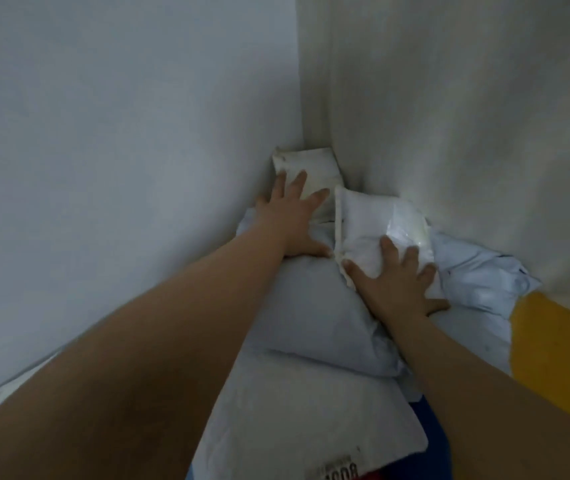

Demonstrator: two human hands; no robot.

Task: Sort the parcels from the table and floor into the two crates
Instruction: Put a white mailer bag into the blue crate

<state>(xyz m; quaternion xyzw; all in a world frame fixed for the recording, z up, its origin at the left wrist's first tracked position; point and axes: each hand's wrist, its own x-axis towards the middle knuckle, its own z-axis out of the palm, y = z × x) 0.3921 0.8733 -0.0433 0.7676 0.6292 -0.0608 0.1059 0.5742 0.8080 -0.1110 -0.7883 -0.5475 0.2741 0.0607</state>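
At twelve o'clock, wedged in the wall corner: small cream plastic parcel (306,174), left hand (290,220) flat on it, fingers spread. At one o'clock: white glossy plastic parcel (377,233), right hand (394,282) pressing, fingers spread. Grey soft mailers (311,306) heaped beneath. Crates unseen; sorting apparently far from finished.

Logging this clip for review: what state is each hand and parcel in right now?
Left hand: fingers spread, resting on the small cream parcel.
Right hand: fingers spread, pressing on the shiny white plastic parcel.
Small cream parcel: wedged in the wall corner.
Shiny white plastic parcel: atop the pile.
Large pale-blue mailer: lying underneath, crumpled.
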